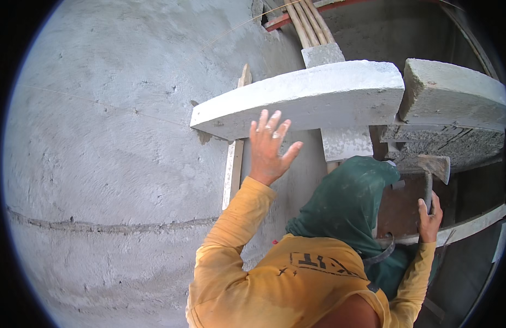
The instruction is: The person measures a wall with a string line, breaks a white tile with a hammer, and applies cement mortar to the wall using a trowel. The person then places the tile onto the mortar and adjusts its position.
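A long pale curved block point(307, 90) spans the upper middle, with a second block point(449, 90) beside its right end. My left hand point(270, 153) is raised at the long block's lower face, palm away from me, fingers spread and dusted white; whether it touches cannot be told. My right hand point(430, 221) grips the handle of a hatchet-like tool with a broad, dusty head point(437, 167). Green cloth point(340, 202) lies between my arms, beyond my yellow shirt.
A rough grey plastered surface point(100, 136) with a horizontal groove fills the left. A wooden batten point(232, 175) runs under the block's left end. Several poles point(307, 22) and a red bar are at the top. Rough concrete and a curved pale strip point(471, 224) are at the right.
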Available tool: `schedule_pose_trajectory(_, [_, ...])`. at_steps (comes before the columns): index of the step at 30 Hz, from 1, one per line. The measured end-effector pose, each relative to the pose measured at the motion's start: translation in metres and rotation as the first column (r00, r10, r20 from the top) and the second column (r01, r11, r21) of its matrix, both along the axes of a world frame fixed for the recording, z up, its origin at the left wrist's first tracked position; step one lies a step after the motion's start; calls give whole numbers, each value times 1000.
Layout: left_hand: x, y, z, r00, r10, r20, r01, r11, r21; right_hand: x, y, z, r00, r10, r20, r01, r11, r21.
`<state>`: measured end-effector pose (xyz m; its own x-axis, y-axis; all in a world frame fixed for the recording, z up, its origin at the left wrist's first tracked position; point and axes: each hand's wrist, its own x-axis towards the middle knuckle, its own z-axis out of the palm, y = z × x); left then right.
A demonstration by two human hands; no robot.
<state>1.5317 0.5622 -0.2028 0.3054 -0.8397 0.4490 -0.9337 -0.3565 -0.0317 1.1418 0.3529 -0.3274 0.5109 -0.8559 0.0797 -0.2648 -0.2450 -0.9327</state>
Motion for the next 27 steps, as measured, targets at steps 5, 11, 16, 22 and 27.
schedule_pose_trajectory(5, [-14,-18,0,991,-90,-96,76,988,-132,-14,0,-4,1000,-25,-7,25,999,28])
schedule_pose_trajectory(11, [-54,-49,-13,910,-317,-268,245,931,-270,-33,5,6,995,-98,4,98,995,20])
schedule_pose_trajectory(16, [-104,-93,-12,757,-536,-373,420,837,-351,-45,5,45,975,-222,25,224,971,-86])
schedule_pose_trajectory(22, [-167,-142,9,654,-632,-416,600,768,-223,-128,-2,90,850,-525,42,497,774,-391])
schedule_pose_trajectory(27, [-246,-196,-25,296,-814,-501,874,442,-202,-226,106,58,299,-954,17,893,274,-356])
